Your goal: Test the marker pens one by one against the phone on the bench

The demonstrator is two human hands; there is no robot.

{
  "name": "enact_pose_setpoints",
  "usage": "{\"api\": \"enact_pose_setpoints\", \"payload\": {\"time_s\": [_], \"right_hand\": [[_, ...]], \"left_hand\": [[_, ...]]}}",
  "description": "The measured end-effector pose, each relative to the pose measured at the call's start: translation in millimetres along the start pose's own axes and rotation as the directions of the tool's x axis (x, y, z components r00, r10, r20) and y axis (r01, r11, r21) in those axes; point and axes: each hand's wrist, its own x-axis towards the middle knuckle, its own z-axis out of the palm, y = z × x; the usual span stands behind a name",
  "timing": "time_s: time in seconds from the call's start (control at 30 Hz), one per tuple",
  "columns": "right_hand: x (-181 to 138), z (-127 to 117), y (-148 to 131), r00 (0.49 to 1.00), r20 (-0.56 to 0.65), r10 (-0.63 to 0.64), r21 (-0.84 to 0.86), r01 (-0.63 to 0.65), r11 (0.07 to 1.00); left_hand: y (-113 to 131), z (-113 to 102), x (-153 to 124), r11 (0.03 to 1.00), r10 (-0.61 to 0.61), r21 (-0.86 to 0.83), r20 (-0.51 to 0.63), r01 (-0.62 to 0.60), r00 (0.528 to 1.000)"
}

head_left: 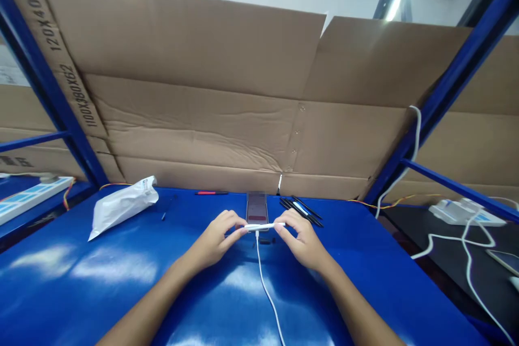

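Partly, a white stick (265, 226) hides the phone (257, 206) behind it.

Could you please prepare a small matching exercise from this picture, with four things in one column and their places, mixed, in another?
Things:
1. white bag
2. slim white object
3. black pens
4. red-and-black pen

Places:
A. just to the right of the phone
B. held between the left hand and the right hand
C. at the table's far edge, between bag and phone
D. on the table's left side

Pairs: 1-D, 2-B, 3-A, 4-C
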Motion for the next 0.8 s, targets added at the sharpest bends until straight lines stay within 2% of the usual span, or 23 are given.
{"api": "enact_pose_setpoints", "payload": {"time_s": [0.33, 0.43, 0.57, 0.67, 0.8], "right_hand": [[2.2, -0.6, 1.7, 0.998, -0.043, 0.04, 0.028, -0.039, 0.999], [1.4, 0.9, 0.1, 0.999, 0.04, 0.002, -0.01, -0.002, 1.0], [-2.5, 10.7, -4.0, 0.983, 0.181, -0.037, -0.105, 0.057, 0.993], [-6.0, 19.9, -5.0, 0.983, 0.183, 0.018, -0.161, 0.012, 0.987], [-9.7, 30.2, -2.2, 0.979, 0.168, 0.117, -0.223, -0.078, 0.972]], "left_hand": [[5.7, -5.9, 0.0, 0.996, -0.073, -0.06, -0.015, 0.072, 0.997], [6.3, -3.5, -1.4, 0.988, -0.139, -0.075, -0.025, 0.137, 0.99], [2.8, 4.0, -2.2, 0.979, -0.205, -0.001, -0.089, 0.205, 0.975], [1.2, 8.7, -1.4, 0.981, -0.18, 0.053, -0.121, 0.187, 0.976], [5.0, 9.2, -0.9, 0.983, -0.167, 0.037, -0.195, 0.177, 0.967]]}}
